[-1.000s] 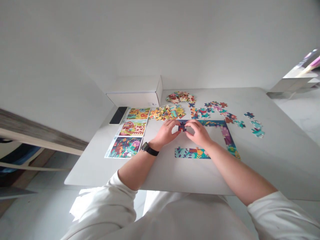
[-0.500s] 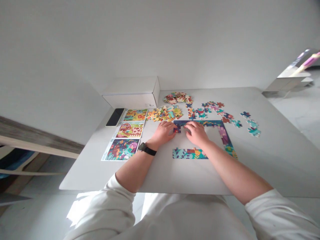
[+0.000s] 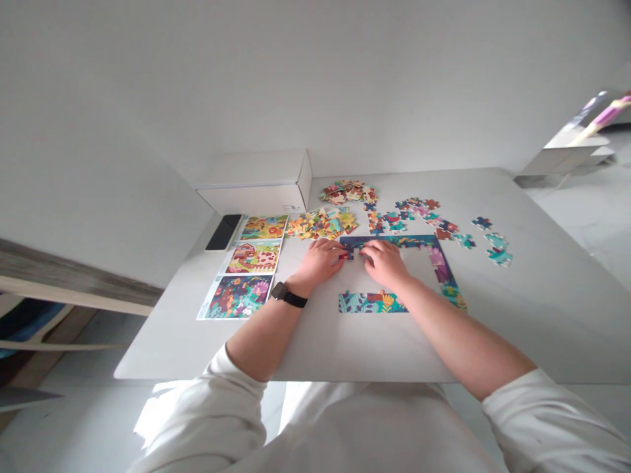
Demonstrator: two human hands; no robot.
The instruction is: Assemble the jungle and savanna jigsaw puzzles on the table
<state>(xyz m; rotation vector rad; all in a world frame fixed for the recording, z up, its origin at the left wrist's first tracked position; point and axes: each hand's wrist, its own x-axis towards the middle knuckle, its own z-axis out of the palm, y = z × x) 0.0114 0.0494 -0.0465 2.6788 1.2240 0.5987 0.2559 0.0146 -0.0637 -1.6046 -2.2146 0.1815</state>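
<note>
A partly joined jigsaw puzzle (image 3: 407, 241) lies on the table, its dark blue top strip and purple right side linked. My left hand (image 3: 319, 264), with a black watch on its wrist, is closed at the top left corner. Its thumb and fingers are on a dark blue puzzle piece (image 3: 350, 252) there. Curled fingers of my right hand (image 3: 387, 264) touch the top strip just right of that piece; whatever is beneath their tips is hidden. Below, a joined bottom strip (image 3: 362, 303) with leaves and an orange plant is partly covered by my right forearm.
Loose pieces lie beyond the puzzle: a yellow pile (image 3: 323, 224), a reddish pile (image 3: 348, 192) and scattered dark and teal pieces (image 3: 394, 222). At left are a picture sheet (image 3: 252, 256), a phone (image 3: 223, 232) and a white box (image 3: 254, 180).
Both hands stay at the puzzle's top left with only slight finger movement. The whole view has shifted a little; the pieces around them lie as before.
</note>
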